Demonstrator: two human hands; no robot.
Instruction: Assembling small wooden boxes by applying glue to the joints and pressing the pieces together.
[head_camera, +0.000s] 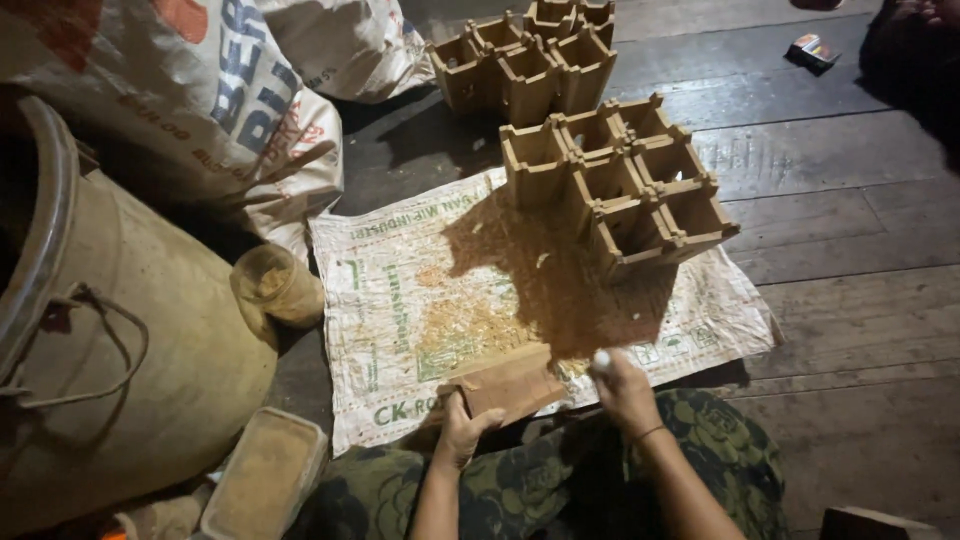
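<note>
My left hand (462, 430) grips a small open wooden box (510, 382) by its near corner, holding it tilted over a flattened white sack (400, 300) spread on the floor. My right hand (622, 388) is closed around a small white object (601, 359) right beside the box. Loose sawdust-like material (480, 320) lies scattered on the sack in front of the box. A cluster of several similar wooden boxes (625, 185) stands on the sack's far edge, and a second cluster (525, 60) sits behind it.
A large tan drum with a rope handle (130, 330) stands at left, with a small cup (275, 285) beside it and a rectangular tub of powder (265, 470) near my knee. Full printed sacks (200, 90) lie behind. Dark wooden floorboards (850, 260) extend right.
</note>
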